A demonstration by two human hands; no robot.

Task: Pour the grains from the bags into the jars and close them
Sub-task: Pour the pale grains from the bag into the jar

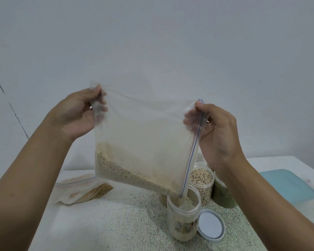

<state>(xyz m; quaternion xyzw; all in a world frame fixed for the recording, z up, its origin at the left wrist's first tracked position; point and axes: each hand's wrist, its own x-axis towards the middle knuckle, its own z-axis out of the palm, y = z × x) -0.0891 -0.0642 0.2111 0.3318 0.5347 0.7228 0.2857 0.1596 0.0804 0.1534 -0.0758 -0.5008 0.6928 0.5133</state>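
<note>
I hold a clear zip bag (143, 138) of pale grains tilted over the table. My left hand (76, 115) pinches its upper left corner. My right hand (217, 131) grips the blue zip edge on the right. The bag's lower right corner hangs in the mouth of an open clear jar (183, 216), and grains run into it. The jar's white lid (211, 226) lies flat beside it on the right. Behind stand a jar of speckled beans (202, 180) and a jar of dark green grains (222, 194).
Another zip bag with brownish grains (83, 191) lies on the speckled table (116, 223) at the left. A light blue flat lid or tray (286, 185) rests at the right edge. A plain wall rises behind.
</note>
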